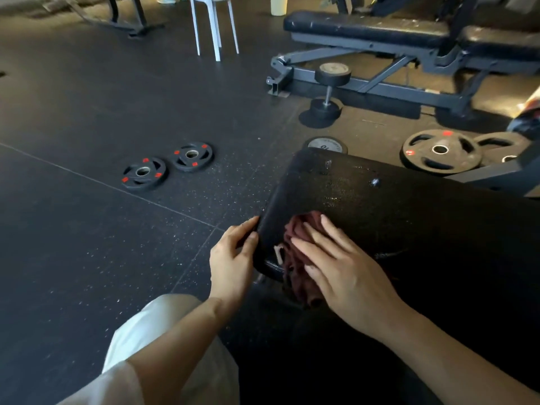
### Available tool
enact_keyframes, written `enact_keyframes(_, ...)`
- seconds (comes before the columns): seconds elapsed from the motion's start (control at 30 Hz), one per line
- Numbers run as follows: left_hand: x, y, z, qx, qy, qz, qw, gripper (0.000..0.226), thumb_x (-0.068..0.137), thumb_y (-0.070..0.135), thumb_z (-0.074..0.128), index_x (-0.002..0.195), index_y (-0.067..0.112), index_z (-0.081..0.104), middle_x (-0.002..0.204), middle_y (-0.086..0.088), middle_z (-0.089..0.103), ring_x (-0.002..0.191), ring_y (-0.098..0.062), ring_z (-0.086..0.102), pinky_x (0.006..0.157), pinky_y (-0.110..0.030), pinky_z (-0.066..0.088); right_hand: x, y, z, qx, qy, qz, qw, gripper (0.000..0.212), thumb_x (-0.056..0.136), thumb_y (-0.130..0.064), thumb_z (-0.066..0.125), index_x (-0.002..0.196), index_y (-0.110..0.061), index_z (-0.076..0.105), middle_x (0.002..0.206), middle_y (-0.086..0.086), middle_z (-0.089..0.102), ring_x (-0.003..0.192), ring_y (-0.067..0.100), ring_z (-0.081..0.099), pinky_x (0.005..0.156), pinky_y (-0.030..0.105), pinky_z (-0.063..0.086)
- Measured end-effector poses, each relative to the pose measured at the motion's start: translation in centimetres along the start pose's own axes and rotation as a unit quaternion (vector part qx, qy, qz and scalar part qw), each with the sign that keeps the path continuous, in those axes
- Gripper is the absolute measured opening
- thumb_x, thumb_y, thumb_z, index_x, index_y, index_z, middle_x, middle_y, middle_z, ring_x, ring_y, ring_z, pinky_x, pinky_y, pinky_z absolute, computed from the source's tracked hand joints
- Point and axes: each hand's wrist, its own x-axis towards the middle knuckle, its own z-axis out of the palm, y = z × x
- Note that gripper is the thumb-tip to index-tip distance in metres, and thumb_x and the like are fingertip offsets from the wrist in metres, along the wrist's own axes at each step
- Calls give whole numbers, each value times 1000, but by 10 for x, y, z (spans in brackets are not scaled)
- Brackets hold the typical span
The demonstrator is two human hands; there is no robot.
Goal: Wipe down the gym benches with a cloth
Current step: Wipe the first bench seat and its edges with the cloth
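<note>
A black padded bench (394, 211) fills the right half of the view, its near corner pointing toward me. A bunched dark red cloth (298, 258) lies on that corner and hangs over its edge. My right hand (339, 264) lies flat on the cloth with fingers straight, pressing it against the pad. My left hand (233, 258) grips the bench's left edge, thumb on top and fingers curled round the side. Small wet or shiny spots show on the pad farther up.
Two small weight plates (168, 165) with red marks lie on the black rubber floor to the left. A second bench (380, 30) stands at the back right with a dumbbell (328, 92) beside it. Larger plates (441, 150) lie behind my bench. White chair legs (214, 27) stand at the top.
</note>
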Motion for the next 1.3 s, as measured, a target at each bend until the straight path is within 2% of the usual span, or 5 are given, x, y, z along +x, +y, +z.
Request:
enact_keyframes(0.13, -4, 8, 3, -32, 16, -42, 998, 28, 89, 14, 54, 112, 21, 68, 109, 5, 68, 106, -13, 61, 98, -39, 48, 29, -18, 7, -13, 24, 86, 996, 51, 91, -38, 30, 134, -24, 55, 141, 9, 52, 138, 41, 34, 110, 53, 34)
enact_keyframes(0.27, -2, 26, 8, -67, 27, -110, 991, 31, 75, 11, 50, 101, 20, 67, 104, -2, 68, 100, -20, 63, 95, -47, 49, 3, -22, 11, -9, -9, -45, 999, 49, 93, -36, 31, 139, -31, 47, 152, -1, 38, 145, 31, 22, 115, 44, 26)
enact_keyframes(0.5, 6, 31, 2, -116, 22, -141, 983, 42, 82, -13, 46, 109, 15, 62, 102, 1, 67, 91, -10, 61, 91, -30, 49, 49, -17, 4, -16, -47, 76, 996, 52, 97, -51, 21, 149, -43, 21, 162, -10, 8, 148, 26, -13, 121, 41, 1)
enact_keyframes(1.07, 33, 35, -1, 10, -10, -94, 995, 25, 84, 2, 50, 98, 21, 59, 105, -2, 64, 101, -23, 60, 92, -40, 49, 62, -3, 1, -29, -19, -27, 999, 52, 93, -41, 25, 137, -25, 48, 154, -1, 35, 148, 15, 14, 117, 36, 25)
enact_keyframes(1.3, 66, 35, 14, 104, -79, -22, 991, 36, 80, 4, 58, 111, 19, 66, 114, -2, 63, 107, -23, 60, 94, -34, 46, 130, 34, -1, -57, -63, 159, 984, 50, 100, -50, 28, 149, -42, 20, 162, -9, 10, 148, 14, -5, 120, 39, 5)
